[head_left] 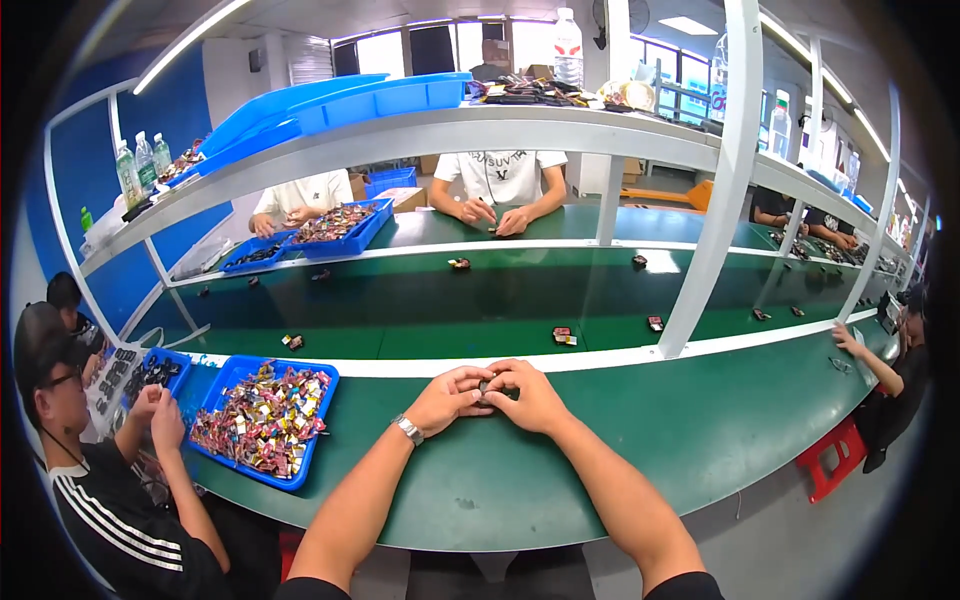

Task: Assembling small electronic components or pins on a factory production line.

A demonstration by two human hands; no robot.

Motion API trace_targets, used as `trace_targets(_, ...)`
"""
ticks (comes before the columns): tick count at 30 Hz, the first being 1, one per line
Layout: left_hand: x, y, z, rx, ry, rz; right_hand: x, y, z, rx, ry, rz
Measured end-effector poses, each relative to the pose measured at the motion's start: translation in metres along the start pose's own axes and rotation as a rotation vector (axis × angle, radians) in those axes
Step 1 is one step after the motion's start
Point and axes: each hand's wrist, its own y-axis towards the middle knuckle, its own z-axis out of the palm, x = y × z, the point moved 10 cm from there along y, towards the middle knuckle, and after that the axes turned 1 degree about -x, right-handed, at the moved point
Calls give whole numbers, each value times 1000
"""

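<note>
My left hand (452, 400), with a metal watch on its wrist, meets my right hand (528, 400) just above the green worktop (620, 425). The fingers of both are closed in a pinch round a small dark piece (483, 391). Fingertips cover most of it, so its kind cannot be made out. To the left of my hands stands a blue tray (333, 400) heaped with small parts (262, 420) in red, white and yellow.
Beyond a white ledge runs a green conveyor belt (430, 325) bearing scattered small parts (565, 336). A white post (715, 200) carries a shelf with blue trays (380, 100) and bottles. One person (120, 480) sits close at left; others work across the belt and at right.
</note>
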Motion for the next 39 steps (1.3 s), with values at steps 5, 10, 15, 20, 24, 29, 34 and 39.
trace_targets(5, 4, 9, 5, -5, 5, -4, -5, -6, -5, 3, 31, -63)
trace_targets(10, -8, -3, -8, -146, 40, 29, 6, 0, 4, -31, -85, -121)
trace_targets(15, -9, -5, -6, -130, 6, 45, 9, 1, 3, -26, -26, -123)
trace_targets(20, -8, 6, 12, -8, -94, 60, 11, -6, -17, -125, -117, -87)
trace_targets(24, -6, 2, 2, -17, -109, 84, 18, -5, -10, -159, -141, -87)
trace_targets(29, -4, 3, -1, -15, -141, 78, 20, -4, -6, -139, -115, -76)
trace_targets(34, -4, 3, -2, -11, -127, 81, 24, -4, -7, -118, -97, -135)
trace_targets(39, -1, 5, -3, 5, -128, 87, 19, -6, -8, -174, -146, -96)
